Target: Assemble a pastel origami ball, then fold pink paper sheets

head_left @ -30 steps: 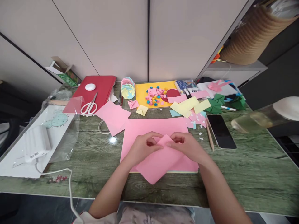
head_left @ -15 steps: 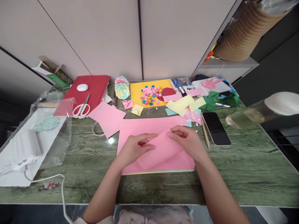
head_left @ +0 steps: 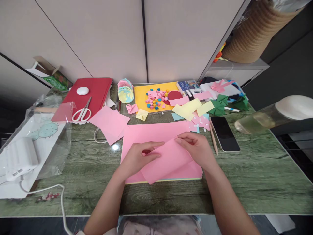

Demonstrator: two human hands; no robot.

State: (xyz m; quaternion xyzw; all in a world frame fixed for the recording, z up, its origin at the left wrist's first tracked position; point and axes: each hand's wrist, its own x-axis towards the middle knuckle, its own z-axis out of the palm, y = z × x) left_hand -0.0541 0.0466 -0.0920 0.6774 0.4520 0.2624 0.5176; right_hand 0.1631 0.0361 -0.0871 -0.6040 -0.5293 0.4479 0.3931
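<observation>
My left hand [head_left: 137,158] and my right hand [head_left: 197,148] both pinch a pink sheet of paper [head_left: 168,160], folded over and held just above a stack of pink paper [head_left: 151,133] on the green table [head_left: 256,176]. The left fingers grip the sheet's left edge. The right fingertips close on its upper corner. The folded sheet lies slanted, with its lower corner near the stack's front edge.
Loose pink sheets [head_left: 109,122], white scissors [head_left: 81,113] on a red folder [head_left: 95,91], a yellow card with small paper pieces [head_left: 156,96], yellow and green paper folds, a phone [head_left: 224,133], a pencil [head_left: 214,140], a bottle [head_left: 274,117], and a white charger [head_left: 21,156] with cable on a plastic bag.
The folded pink sheet has been turned and laid flatter over the stack; my hands have drawn apart along its top edge. The view has shifted slightly left.
</observation>
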